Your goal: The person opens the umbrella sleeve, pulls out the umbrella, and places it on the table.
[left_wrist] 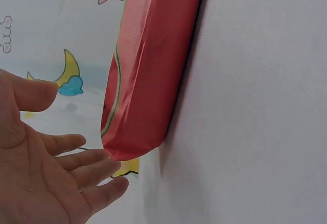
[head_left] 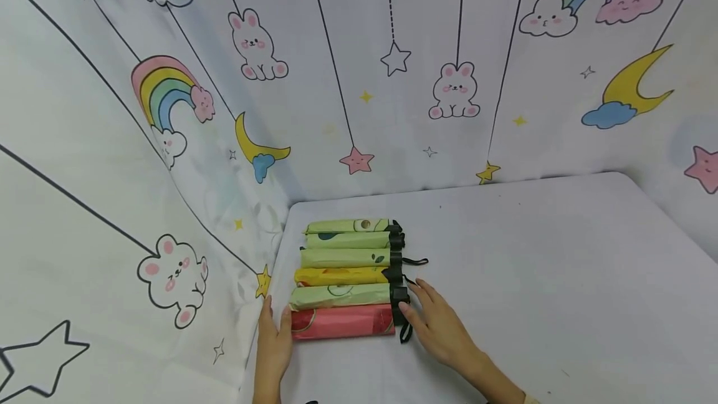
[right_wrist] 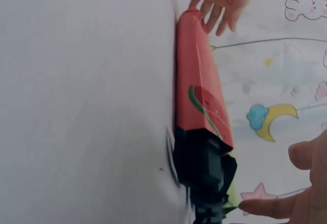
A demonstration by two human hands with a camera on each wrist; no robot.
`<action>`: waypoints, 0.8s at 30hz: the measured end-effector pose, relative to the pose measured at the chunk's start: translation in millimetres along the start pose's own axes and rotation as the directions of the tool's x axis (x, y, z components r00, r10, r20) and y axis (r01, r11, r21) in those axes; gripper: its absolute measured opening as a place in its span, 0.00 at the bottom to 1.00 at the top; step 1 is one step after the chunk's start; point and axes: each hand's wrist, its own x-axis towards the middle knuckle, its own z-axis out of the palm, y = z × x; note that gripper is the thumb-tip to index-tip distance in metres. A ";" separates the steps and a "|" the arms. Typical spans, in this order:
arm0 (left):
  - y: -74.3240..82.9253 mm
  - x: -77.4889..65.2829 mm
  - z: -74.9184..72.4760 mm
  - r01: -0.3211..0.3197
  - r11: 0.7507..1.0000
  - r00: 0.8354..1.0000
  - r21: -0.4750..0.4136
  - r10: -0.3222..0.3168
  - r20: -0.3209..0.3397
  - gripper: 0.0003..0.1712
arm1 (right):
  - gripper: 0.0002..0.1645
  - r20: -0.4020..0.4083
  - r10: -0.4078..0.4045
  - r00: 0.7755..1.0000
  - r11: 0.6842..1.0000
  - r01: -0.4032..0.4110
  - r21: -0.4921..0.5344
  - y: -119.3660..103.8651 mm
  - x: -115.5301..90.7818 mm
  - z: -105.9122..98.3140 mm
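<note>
Several folded umbrellas lie side by side, their black handles to the right. Nearest the person is a red umbrella (head_left: 348, 322) with a watermelon print; behind it come a light green umbrella (head_left: 359, 295), a yellow umbrella (head_left: 339, 276) and more green ones, the farthest an avocado-print umbrella (head_left: 336, 226). My left hand (head_left: 273, 348) is at the left end of the red umbrella; in the left wrist view its fingers extend loosely by that end. Beside the black handle (right_wrist: 199, 157), my right hand (head_left: 440, 323) has its fingers extended; whether it touches the handles I cannot tell.
A white table (head_left: 538, 285) carries the row toward its left side. Behind and to the left rises a white cloth (head_left: 370, 111) printed with rabbits, stars, moons and rainbows. A black wrist strap (head_left: 415, 261) sticks out to the right from the row.
</note>
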 end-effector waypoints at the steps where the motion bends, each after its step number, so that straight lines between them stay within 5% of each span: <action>1: -0.9 -0.4 0.7 0.000 1.000 1.000 -0.017 0.000 -0.007 0.42 | 0.40 0.002 0.012 1.000 1.000 -0.012 0.017 -0.6 -0.1 1.1; 9: -7.2 -3.4 7.5 0.013 0.975 0.999 -0.224 -0.021 -0.030 0.41 | 0.39 -0.029 0.076 0.997 0.993 -0.073 0.090 -3.5 -1.4 13.7; 15: -11.0 -6.5 14.9 0.002 0.953 0.996 -0.304 -0.028 -0.082 0.38 | 0.30 -0.090 0.103 0.991 0.991 -0.094 0.098 -5.3 -4.7 24.7; 24: -10.0 -6.8 23.4 0.014 0.905 0.983 -0.425 -0.091 -0.161 0.36 | 0.25 -0.075 0.091 0.993 0.987 -0.080 0.141 0.2 -5.3 28.8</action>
